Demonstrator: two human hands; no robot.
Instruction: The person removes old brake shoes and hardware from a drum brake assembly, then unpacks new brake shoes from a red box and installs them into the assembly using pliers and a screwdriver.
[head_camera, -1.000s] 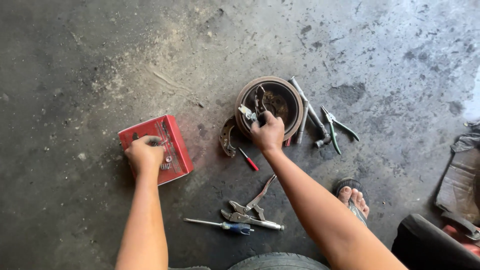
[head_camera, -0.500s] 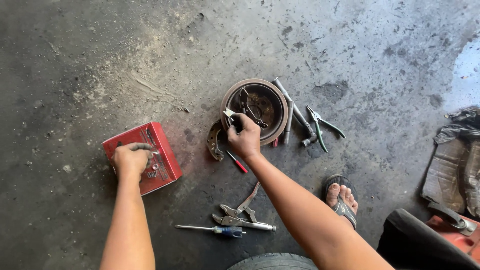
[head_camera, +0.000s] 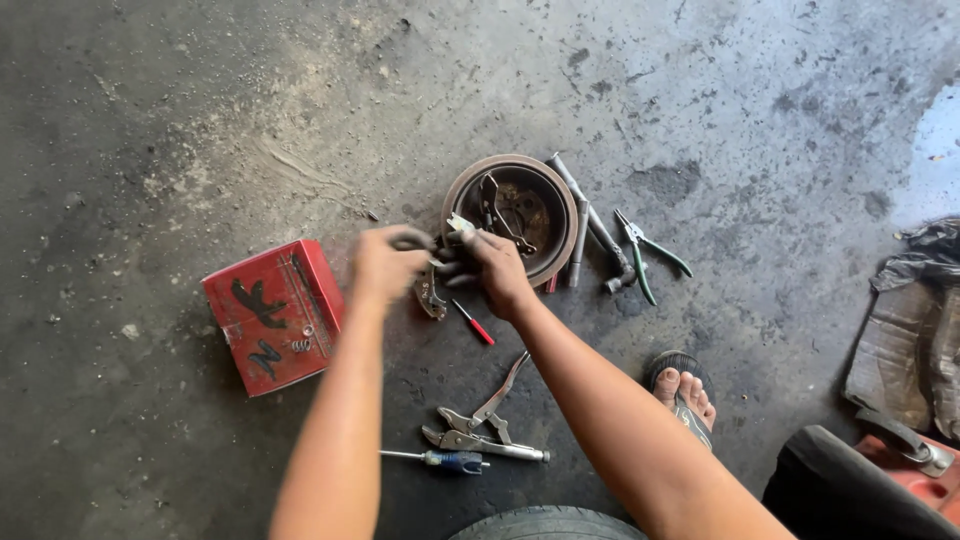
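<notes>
Overhead, head view, single entry. Right hand (head_camera: 495, 270): fingers curled shut around a small pale metal part (head_camera: 458, 228), held just off the near-left rim of the brake drum (head_camera: 512, 215). Left hand (head_camera: 388, 262): blurred, fingers bent and pinched toward that same part; whether they actually grip it cannot be told. The two hands meet fingertip to fingertip, the part lying between them, right hand plainly the nearer and the one bearing it. The part's long axis appears to run roughly left to right, across both sets of fingers, though blur makes this a judgement.

Below the hands, on the concrete floor (head_camera: 200, 120): a curved dark brake piece (head_camera: 430, 292) just beneath the left fingers, and a small red-handled screwdriver (head_camera: 473, 324) just beside it.

Left of the hands, apart: red cardboard box (head_camera: 272, 315), lying flat.

Right of the drum: a long metal wrench (head_camera: 590, 225) touching its rim; green-handled pliers (head_camera: 648, 255) near.

Nearer the person: locking pliers (head_camera: 480, 425), blue-handled screwdriver (head_camera: 440, 460), a tyre edge (head_camera: 548, 522), a sandalled foot (head_camera: 685, 392).
</notes>
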